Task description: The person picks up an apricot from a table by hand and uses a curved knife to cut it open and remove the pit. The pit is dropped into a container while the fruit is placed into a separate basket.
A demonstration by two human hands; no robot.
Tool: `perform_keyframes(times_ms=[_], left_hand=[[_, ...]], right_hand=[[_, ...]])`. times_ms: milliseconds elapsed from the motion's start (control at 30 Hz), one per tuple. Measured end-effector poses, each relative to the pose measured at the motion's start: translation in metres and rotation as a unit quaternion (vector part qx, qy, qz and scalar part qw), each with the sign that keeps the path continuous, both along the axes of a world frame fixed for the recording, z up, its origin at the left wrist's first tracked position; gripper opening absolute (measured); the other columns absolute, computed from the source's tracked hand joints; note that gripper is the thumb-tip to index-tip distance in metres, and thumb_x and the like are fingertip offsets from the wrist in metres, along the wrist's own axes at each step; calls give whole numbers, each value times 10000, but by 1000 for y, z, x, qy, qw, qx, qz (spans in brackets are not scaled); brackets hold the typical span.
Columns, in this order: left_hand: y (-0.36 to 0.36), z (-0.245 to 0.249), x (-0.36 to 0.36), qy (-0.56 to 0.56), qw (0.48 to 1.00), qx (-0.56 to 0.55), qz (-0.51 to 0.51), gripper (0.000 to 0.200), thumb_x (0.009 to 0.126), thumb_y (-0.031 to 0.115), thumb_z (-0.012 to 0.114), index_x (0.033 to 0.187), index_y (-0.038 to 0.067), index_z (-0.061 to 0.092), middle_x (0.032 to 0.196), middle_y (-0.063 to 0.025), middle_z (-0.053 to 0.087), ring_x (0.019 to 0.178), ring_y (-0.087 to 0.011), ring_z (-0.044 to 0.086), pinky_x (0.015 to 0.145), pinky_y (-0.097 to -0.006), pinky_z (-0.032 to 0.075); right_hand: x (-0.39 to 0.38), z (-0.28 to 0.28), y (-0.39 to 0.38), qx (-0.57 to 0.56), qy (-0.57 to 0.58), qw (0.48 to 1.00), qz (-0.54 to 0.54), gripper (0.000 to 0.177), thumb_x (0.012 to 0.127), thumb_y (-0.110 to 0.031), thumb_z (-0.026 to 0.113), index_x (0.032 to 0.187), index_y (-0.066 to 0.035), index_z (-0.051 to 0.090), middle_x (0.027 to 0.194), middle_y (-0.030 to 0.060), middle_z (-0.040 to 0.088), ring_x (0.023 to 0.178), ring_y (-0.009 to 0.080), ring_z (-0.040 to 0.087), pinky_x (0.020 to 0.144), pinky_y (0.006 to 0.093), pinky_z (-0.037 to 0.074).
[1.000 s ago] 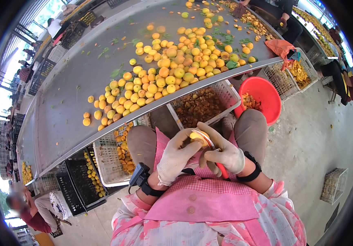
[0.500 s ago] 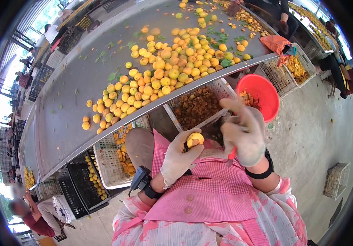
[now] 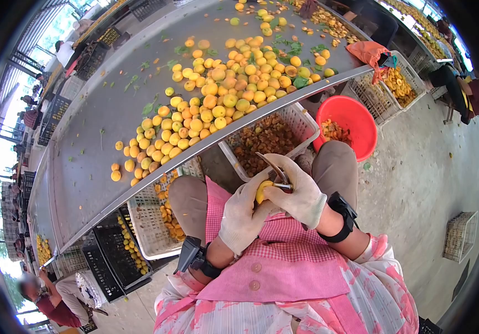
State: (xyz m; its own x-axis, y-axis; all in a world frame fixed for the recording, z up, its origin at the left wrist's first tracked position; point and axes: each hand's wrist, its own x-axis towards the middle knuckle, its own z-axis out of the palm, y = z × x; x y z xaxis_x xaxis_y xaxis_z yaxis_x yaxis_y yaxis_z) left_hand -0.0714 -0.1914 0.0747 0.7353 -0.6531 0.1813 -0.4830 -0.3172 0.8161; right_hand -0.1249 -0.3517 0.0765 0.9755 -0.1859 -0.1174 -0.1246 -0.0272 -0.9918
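Both gloved hands meet in front of the pink checked apron [image 3: 284,245]. My left hand [image 3: 243,214] is closed around a yellow apricot [image 3: 262,191], partly hidden by the fingers. Against the fruit, my right hand [image 3: 300,195] grips a metal-bladed tool [image 3: 273,166]. Its curved blade points up and left past the fingers, and a shiny metal part lies close to the apricot. The glove covers the tool's handle, so its exact kind cannot be told. Just beyond the hands is a white crate [image 3: 231,158] with brownish fruit pieces.
Many apricots [image 3: 217,103] and loose leaves lie on the metal table [image 3: 92,167]. A red basin [image 3: 366,131] with orange pieces stands at right. Crates of fruit [image 3: 147,239] sit under the table at left. An orange bag [image 3: 368,55] hangs over the table corner. Other people sit farther off.
My right hand has swung left and down from beside the basin to meet my left hand. The tool is now at the apricot, which my left hand still holds.
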Motion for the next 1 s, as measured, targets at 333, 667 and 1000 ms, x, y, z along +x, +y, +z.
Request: perform_keyframes(times_ms=[333, 667, 1000], left_hand=[[1, -12, 0, 305, 949, -80, -19, 482, 862, 71, 676, 1310, 7, 511, 1155, -123, 614, 1043, -181, 596, 923, -299, 475], [0, -6, -2, 333, 940, -72, 22, 324, 858, 88, 687, 1153, 24, 568, 990, -53, 595, 879, -92, 557, 777, -245, 484], [-7, -5, -6, 262, 964, -10, 45, 295, 803, 99, 758, 1051, 27, 615, 926, -25, 607, 848, -83, 568, 756, -246, 490]], right_hand=[[-10, 6, -14, 90, 11, 995, -42, 556, 853, -81, 605, 1373, 18, 437, 945, 91, 625, 756, 154, 616, 683, 265, 498], [-37, 13, -12, 303, 102, 948, 8, 434, 909, -47, 510, 1332, 45, 471, 644, 44, 551, 510, 144, 556, 503, 268, 447], [-37, 14, -32, 346, -64, 930, -107, 240, 991, -176, 501, 1069, 24, 609, 629, 29, 511, 524, 138, 520, 520, 310, 458]])
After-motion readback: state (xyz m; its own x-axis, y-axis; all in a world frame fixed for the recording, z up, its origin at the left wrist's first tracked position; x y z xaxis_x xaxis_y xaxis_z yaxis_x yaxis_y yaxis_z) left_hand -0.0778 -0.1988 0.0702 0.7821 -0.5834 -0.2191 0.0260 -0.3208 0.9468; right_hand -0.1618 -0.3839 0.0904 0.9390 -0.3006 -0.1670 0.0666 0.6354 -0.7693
